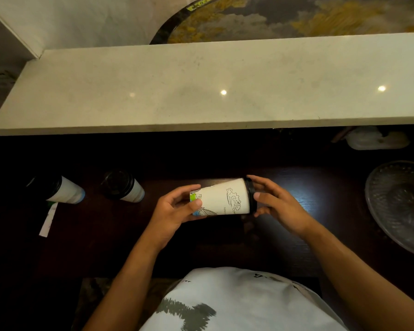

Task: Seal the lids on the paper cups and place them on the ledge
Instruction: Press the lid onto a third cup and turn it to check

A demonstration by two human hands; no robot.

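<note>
A paper cup (222, 199) lies sideways in the air between both hands, above the dark counter (285, 237); what it holds cannot be seen, since a black lid (252, 195) covers its mouth. The left hand (175, 211) curls its fingers and thumb round the cup's base end. The right hand (279, 205) cups the lid end, its fingertips touching the lid's rim and its thumb on the lid's edge. The cup is white with a line-drawn cloud pattern and a green and blue band near its base.

Well to the left of the left hand stand two more lidded cups (122, 186) (58, 188), contents hidden. Beyond both hands runs the pale stone ledge (201, 91). Far right of the right hand sits a glass dish (397, 204).
</note>
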